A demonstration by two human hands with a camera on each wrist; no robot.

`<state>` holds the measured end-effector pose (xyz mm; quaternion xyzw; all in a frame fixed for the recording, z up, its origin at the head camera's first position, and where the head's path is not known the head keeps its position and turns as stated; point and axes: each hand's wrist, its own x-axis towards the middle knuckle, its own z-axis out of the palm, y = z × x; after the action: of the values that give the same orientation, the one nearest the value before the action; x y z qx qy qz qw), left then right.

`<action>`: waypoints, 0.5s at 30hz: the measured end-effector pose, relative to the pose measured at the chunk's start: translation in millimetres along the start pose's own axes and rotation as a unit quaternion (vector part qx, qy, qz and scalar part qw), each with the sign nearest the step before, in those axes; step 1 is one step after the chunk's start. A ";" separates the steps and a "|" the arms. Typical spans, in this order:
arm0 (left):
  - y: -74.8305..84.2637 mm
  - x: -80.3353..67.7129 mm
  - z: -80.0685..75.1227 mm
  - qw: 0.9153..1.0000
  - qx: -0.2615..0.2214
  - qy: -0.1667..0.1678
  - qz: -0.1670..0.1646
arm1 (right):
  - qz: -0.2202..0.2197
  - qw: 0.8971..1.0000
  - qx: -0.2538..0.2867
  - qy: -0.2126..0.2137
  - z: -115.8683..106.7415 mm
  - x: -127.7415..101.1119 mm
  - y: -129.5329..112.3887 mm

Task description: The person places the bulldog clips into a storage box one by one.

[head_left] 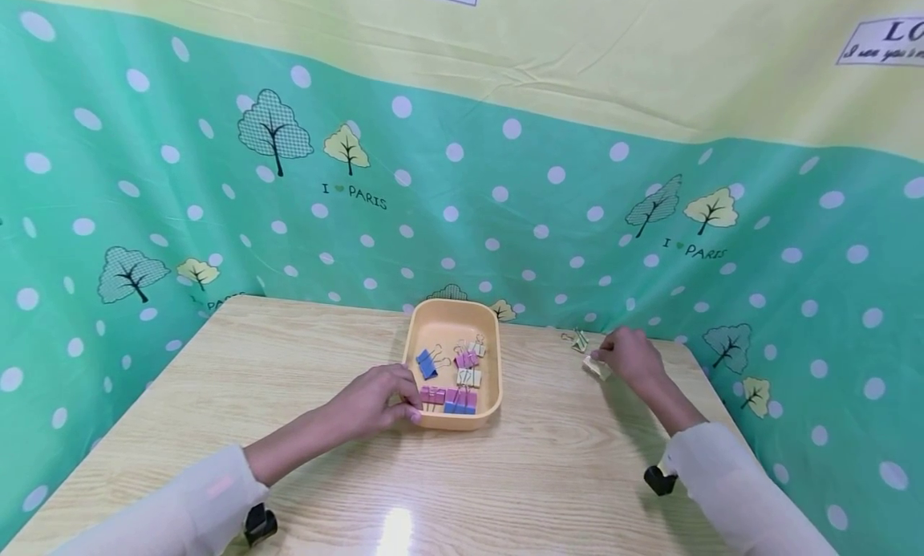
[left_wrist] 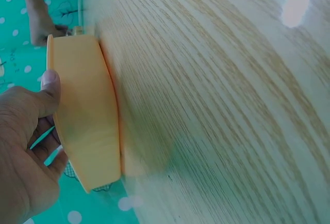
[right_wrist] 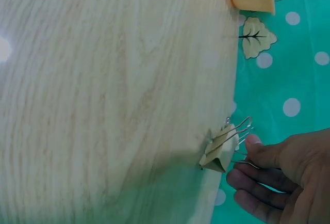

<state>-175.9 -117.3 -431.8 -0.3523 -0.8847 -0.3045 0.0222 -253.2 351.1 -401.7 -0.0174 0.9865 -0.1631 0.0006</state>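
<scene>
My left hand (head_left: pixel 378 399) grips the near left corner of a light orange plastic tray (head_left: pixel 493 395), its thumb (left_wrist: pixel 50 85) against the outer wall. Inside the tray lie several binder clips: a blue one (head_left: pixel 427 365), pink ones, pale yellow ones and a pink-and-blue one (head_left: pixel 460 400). Over on the right, my right hand (head_left: pixel 637 362) pinches the wire handles of a pale yellow binder clip (right_wrist: pixel 219 149) between thumb and fingers. That clip is at the tabletop; whether it touches the wood is unclear. Just behind it lies another yellowish clip (head_left: pixel 580 341).
The wood-grain table (head_left: pixel 549 460) reaches back to a green and yellow printed cloth (head_left: pixel 476 195) hanging behind and at both sides. Each wrist carries a small black device (head_left: pixel 260 524) by the white sleeve. Light glares off the table's front.
</scene>
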 end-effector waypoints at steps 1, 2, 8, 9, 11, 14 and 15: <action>0.1 -0.1 0.0 1.000 -0.001 0.000 -0.001 | 0.000 1.000 0.006 0.000 -0.5 0.2 -0.8; 0.1 -0.2 0.1 1.000 -0.001 -0.001 -0.002 | -0.002 1.000 0.010 0.001 -1.5 0.3 -2.3; 0.9 -0.8 -0.2 1.000 -0.004 0.000 0.001 | -0.016 0.999 0.027 0.001 -11.8 1.9 -21.4; 1.1 -0.8 -0.4 1.000 -0.005 0.001 0.001 | -0.017 0.999 0.028 0.001 -14.1 2.6 -26.4; 1.5 -0.7 -0.6 1.000 -0.005 0.002 0.004 | -0.021 0.999 0.029 -0.001 -18.6 4.2 -36.3; 1.3 -0.4 -0.6 1.000 -0.006 0.004 0.007 | -0.034 0.999 0.032 0.000 -24.3 5.7 -52.3; 1.2 -0.3 -0.3 1.000 -0.007 0.004 0.007 | -0.035 0.999 0.033 -0.002 -25.8 6.2 -57.8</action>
<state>-175.0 -116.9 -431.0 -0.3576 -0.8799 -0.3118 0.0256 -257.6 304.5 -358.7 -0.0526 0.9792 -0.1957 -0.0030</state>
